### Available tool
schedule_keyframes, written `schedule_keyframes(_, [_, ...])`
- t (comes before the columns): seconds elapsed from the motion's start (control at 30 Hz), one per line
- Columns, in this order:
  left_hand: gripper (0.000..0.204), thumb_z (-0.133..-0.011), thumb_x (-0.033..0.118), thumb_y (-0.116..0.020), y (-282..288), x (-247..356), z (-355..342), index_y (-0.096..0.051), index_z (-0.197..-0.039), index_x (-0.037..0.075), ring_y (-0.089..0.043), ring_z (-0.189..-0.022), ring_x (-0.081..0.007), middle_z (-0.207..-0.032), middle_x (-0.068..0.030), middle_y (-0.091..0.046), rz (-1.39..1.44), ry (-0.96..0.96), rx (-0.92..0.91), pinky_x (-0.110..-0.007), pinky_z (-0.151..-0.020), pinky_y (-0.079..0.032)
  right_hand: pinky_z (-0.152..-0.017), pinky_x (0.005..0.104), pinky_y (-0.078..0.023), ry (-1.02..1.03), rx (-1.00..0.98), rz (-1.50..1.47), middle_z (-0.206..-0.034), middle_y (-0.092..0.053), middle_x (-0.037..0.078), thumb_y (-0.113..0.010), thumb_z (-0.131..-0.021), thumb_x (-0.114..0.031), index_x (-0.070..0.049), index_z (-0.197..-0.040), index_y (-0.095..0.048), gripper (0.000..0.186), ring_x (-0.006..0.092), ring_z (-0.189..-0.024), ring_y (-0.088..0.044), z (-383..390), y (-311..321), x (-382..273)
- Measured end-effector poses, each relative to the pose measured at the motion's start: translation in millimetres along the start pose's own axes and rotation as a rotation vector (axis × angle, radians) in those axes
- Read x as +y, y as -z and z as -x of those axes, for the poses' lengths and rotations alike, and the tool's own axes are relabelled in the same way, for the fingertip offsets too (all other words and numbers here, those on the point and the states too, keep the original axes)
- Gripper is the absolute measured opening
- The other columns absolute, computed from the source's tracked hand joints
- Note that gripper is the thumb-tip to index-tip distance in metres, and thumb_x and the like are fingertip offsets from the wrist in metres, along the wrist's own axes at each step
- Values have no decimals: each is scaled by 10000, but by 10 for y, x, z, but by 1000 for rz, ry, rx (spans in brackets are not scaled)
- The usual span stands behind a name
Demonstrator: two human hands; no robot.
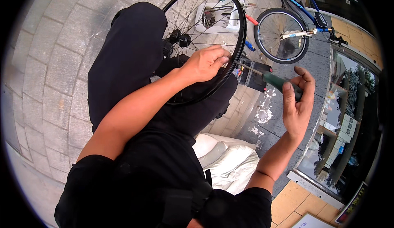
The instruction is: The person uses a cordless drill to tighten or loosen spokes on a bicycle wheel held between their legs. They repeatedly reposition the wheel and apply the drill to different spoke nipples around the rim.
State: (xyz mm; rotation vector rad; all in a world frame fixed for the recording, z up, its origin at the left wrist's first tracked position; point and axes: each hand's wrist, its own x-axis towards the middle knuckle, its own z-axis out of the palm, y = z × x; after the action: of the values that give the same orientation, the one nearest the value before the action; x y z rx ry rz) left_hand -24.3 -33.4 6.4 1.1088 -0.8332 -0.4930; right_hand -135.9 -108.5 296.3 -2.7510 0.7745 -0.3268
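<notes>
Lying between the two hands, the green-handled screwdriver point(281, 84) points its metal shaft to the left and a little forward, away from the body. Its handle is in the right hand point(298, 92), which is half curled, the thumb on one side and the bent fingers on the other, so the hold looks rather loose. The left hand point(205, 65) is nearer to the shaft's end; its thumb and fingers are pinched together at the inner edge of the bicycle wheel point(243, 27), but I cannot tell if a spoke is between them. This wheel stands tilted at the legs, and its rim comes between the left fingers and the screwdriver. The shaft reaches the rim's outer side; whether the tip has entered a hole, I cannot see.

Below the shaft, on the ground, is a dark tray point(252, 80). Beyond the wheel, partly behind its spokes, lies a white container point(223, 27) with tools. Farther, to the right, is a blue bicycle point(296, 5), well apart from the hands.
</notes>
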Motion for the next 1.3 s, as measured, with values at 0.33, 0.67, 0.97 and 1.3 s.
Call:
schedule_keyframes(0.33, [206, -1036, 40, -654, 20, 54, 34, -692, -1233, -6, -716, -1075, -203, -1139, -105, -737, 123, 118, -54, -351, -966, -557, -710, 278, -487, -78, -92, -99, -968, -696, 87, -757, -987, -131, -30, -1309, -632, 360, 117, -823, -625, 98, 66, -36])
schedule_keyframes(0.67, [179, -1038, 13, -638, -10, -24, 2, -698, -1204, -13, -672, -961, -139, -1058, -67, -711, 68, 42, -22, -303, -885, -542, -724, 346, -529, 2, -63, -70, -828, -713, 129, -714, -968, -149, -5, -1217, -651, 294, 181, -755, -662, 69, 104, -50])
schedule_keyframes(0.97, [154, -1086, 56, -607, 410, -123, -95, -669, -1208, -16, -619, -854, -102, -957, -23, -651, 42, 132, -156, -286, -795, -537, -804, 281, -520, -250, 542, -328, -956, -725, 27, -664, -1093, -254, 34, -1159, -710, 299, 107, -871, -626, 463, 51, 816])
schedule_keyframes(1.3, [273, -1165, 206, -525, 982, 137, -92, -641, -1277, -14, -751, -1105, -234, -1165, -135, -761, 224, 366, -161, -387, -978, -593, -435, 286, -381, -1173, 220, -989, -852, -660, 32, -645, -1081, -290, -12, -1352, -647, 389, 83, -518, -502, 1914, -2827, 2352])
